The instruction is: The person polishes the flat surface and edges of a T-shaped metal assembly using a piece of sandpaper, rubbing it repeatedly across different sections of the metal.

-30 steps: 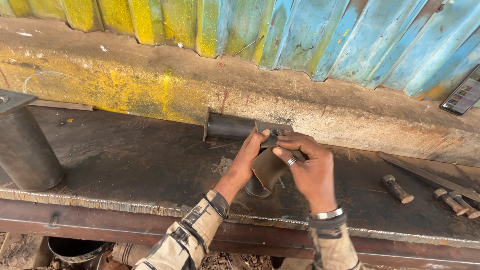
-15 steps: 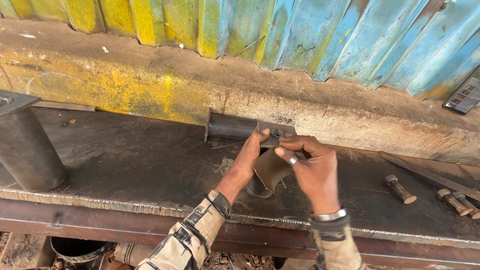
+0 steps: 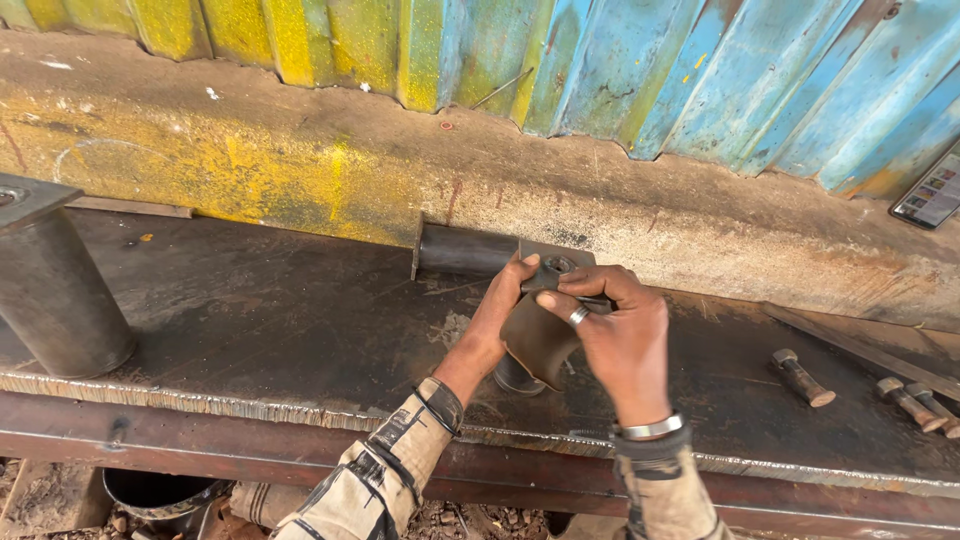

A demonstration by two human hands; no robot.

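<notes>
My left hand [image 3: 497,318] and my right hand [image 3: 620,340] both grip a short brown metal cylinder [image 3: 538,340] held tilted just above the steel bench [image 3: 280,320]. The cylinder has a flat plate with a hole at its upper end, under my fingertips. A ring sits on my right hand and a metal band on that wrist. Below the cylinder a small dark round piece [image 3: 517,378] rests on the bench. Behind my hands lies a dark steel tube with square end plates [image 3: 470,250], against the wall.
A tall upright steel cylinder with a top plate [image 3: 50,285] stands at the bench's left end. Several bolts [image 3: 803,377] and a flat bar [image 3: 860,350] lie at the right. A phone [image 3: 932,190] leans on the corrugated painted wall. A bucket [image 3: 160,492] sits under the bench.
My hands and the cylinder stay in nearly the same place; my right fingers have shifted slightly on the plate end of the cylinder.
</notes>
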